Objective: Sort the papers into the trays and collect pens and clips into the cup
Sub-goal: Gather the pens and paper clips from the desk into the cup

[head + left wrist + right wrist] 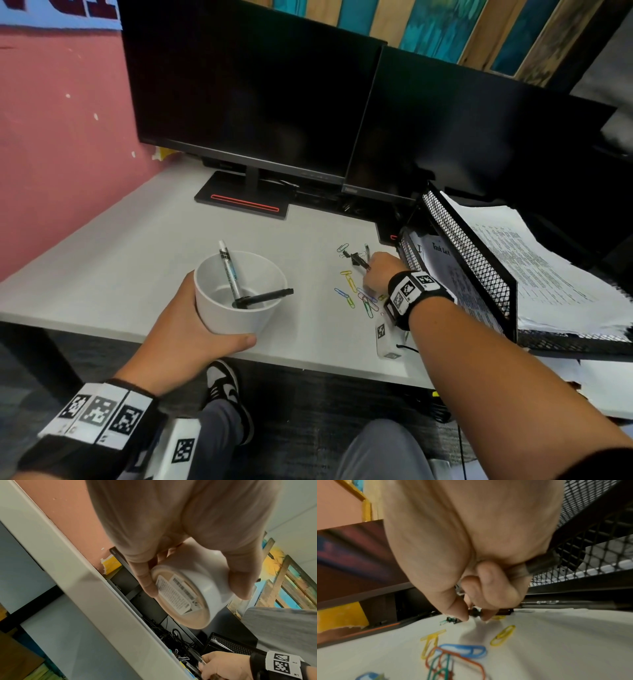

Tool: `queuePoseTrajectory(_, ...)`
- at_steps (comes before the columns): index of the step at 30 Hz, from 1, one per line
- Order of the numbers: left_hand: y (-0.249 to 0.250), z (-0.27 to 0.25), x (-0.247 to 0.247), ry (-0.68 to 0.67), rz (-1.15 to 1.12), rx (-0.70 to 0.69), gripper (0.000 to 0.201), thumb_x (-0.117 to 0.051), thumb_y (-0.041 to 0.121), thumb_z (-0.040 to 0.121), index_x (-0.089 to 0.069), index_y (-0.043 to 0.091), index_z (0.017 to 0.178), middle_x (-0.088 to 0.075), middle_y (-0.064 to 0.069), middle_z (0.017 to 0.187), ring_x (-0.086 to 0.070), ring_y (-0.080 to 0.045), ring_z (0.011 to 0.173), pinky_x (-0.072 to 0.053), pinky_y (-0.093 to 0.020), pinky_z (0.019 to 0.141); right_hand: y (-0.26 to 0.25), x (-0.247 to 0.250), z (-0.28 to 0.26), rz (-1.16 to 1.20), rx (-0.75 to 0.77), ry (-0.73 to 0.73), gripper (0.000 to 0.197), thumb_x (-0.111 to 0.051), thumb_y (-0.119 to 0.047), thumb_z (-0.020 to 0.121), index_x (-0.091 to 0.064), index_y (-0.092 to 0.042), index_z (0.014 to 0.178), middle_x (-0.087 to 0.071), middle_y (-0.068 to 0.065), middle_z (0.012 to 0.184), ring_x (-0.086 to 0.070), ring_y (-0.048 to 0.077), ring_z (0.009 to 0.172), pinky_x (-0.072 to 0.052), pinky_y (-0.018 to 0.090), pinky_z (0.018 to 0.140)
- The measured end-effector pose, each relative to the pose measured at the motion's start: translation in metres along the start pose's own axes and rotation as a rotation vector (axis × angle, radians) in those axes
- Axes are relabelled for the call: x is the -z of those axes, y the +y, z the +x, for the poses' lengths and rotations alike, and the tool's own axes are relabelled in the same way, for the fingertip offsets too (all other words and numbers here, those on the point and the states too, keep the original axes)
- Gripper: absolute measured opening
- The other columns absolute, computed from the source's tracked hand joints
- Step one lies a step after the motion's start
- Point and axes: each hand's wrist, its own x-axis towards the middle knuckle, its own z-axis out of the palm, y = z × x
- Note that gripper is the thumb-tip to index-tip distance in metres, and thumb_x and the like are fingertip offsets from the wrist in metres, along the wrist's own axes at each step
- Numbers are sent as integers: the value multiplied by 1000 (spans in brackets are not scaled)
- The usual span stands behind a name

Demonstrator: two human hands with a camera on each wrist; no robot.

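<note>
While the left hand [191,329] curls its grip around a white cup [239,291] held at the near edge of the white surface [137,246], the right hand [378,272] pinches a small black binder clip [475,612] between thumb and fingertip, with a dark pen [539,564] tucked under its curled fingers. 2 pens [229,270] stand in the cup. Coloured paper clips [356,291] lie just below the right grip. Mesh trays [472,260] of papers [548,267] sit just right of it.
</note>
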Motion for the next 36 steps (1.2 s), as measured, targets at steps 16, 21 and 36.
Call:
queuePoseTrajectory(16, 28, -5, -22, -24, -55, -40, 99, -95, 41, 50, -50, 37, 138, -68, 16, 129, -66, -1, 116, -51, -25, 92, -68, 79, -150, 848, 674, -153, 13, -77, 3, 90, -75, 0, 103, -79, 14, 95, -62, 2, 49, -45, 14, 47)
queuePoseTrajectory(21, 33, -6, -20, -39, -58, -60, 97, -99, 27, 55, -51, 36, 138, -69, 14, 129, -67, -5, 117, -52, -26, 93, -84, 67, -159, 527, 759, -204, 20, -86, -13, 84, -79, -19, 102, -81, -3, 101, -75, 10, 97, -54, 12, 83)
queuePoseTrajectory(36, 24, -6, -23, -40, -26, -36, 98, -101, 20, 59, -48, 41, 139, -67, 20, 128, -64, 3, 116, -50, -19, 89, -114, 74, -202, -525, 910, 135, 38, -55, -14, 93, -71, -34, 121, -72, -4, 113, -62, 23, 103, -37, 37, 88)
